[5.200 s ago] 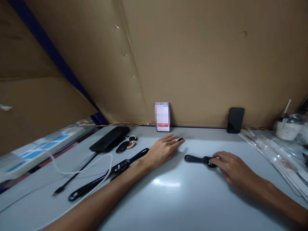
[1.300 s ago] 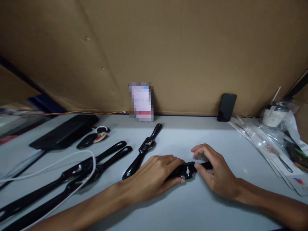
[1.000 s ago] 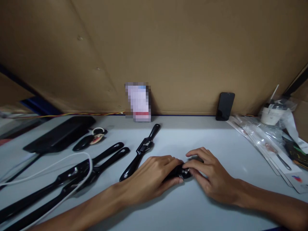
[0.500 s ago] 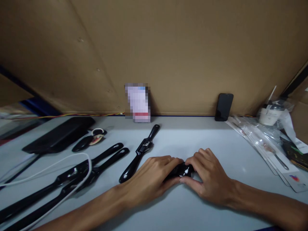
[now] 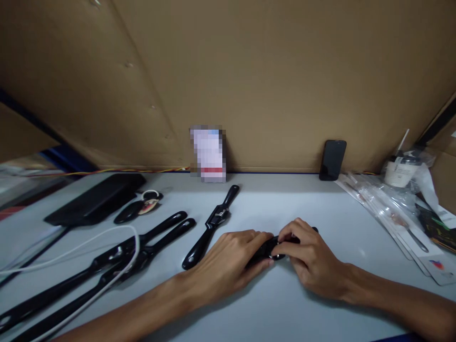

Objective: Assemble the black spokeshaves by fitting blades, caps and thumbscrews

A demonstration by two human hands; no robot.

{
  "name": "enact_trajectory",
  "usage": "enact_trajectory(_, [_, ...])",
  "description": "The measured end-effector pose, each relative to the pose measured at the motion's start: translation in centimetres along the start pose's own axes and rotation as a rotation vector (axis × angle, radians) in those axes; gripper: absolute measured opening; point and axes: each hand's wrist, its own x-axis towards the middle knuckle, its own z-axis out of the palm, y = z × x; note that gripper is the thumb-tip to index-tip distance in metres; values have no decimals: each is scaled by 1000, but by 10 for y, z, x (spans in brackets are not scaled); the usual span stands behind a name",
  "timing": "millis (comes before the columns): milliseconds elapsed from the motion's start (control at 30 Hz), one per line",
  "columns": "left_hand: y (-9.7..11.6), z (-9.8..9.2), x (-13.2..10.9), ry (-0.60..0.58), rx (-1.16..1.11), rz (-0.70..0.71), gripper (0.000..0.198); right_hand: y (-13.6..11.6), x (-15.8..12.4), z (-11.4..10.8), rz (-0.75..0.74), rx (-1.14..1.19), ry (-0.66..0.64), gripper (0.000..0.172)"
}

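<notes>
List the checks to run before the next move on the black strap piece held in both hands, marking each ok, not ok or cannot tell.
1. Two-handed grip on the black strap piece: ok, left hand and right hand pinch it.
2. Middle joint seated: cannot tell, fingers cover it.
3. Single strap apart from left hand: ok.
4. White cable off the paired straps: not ok, it crosses them.
5. Phone away from hands: ok.

No legible text; card [image 5: 207, 154] label blurred.
</notes>
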Motion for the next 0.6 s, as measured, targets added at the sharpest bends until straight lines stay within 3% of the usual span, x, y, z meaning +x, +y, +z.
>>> enact_trajectory(167, [0,-2,0,23,-70,-8,41,-2,1,1,46,-48,7,8])
enact_trajectory(300, [-1,-1,0,53,-92,-39,49,-3,1,1,-30,-12,34,20])
enact_trajectory(433, [-3,0,0,83,-60,-46,49,0,1,-2,-88,-26,15,21])
enact_trajectory(600, [-9,1,-1,161,18,-53,38,3,-1,-4,-3,-93,-77,23])
